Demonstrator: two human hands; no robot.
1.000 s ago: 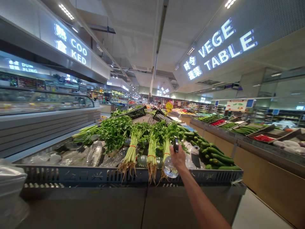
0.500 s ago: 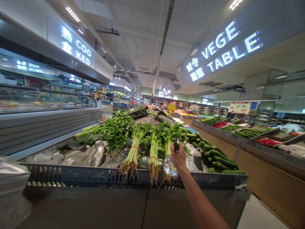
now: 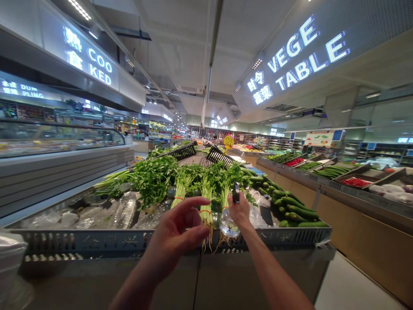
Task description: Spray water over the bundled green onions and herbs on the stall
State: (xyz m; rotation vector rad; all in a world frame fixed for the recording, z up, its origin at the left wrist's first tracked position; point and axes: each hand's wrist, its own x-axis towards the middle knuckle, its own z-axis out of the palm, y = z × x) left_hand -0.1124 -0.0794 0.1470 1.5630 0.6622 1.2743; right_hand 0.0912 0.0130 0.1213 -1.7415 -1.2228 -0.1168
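Note:
My right hand (image 3: 241, 212) is wrapped round the neck of a clear spray bottle (image 3: 229, 224) with a dark head and clear liquid inside. It is upright in front of the right-hand bunch of celery (image 3: 226, 191). My left hand (image 3: 176, 237) is raised before the display, fingers bent and apart from the thumb, with nothing in it. Just beyond its fingertips lies the middle celery bunch (image 3: 205, 200), bound with an orange band, roots towards me. Another bunch (image 3: 182, 185) is partly hidden behind the left hand.
A grey slotted edge (image 3: 106, 242) fronts the display. Leafy greens (image 3: 155, 174) and plastic-wrapped goods (image 3: 124, 211) lie left; green cucumber-like vegetables (image 3: 295, 204) are piled right. A plastic bag (image 3: 11, 258) hangs at the near left. Another vegetable stand (image 3: 348, 211) runs along the right.
My left hand has come into view from below, in front of the celery. My right hand still holds the spray bottle by the right bunch. The whole view has shifted slightly.

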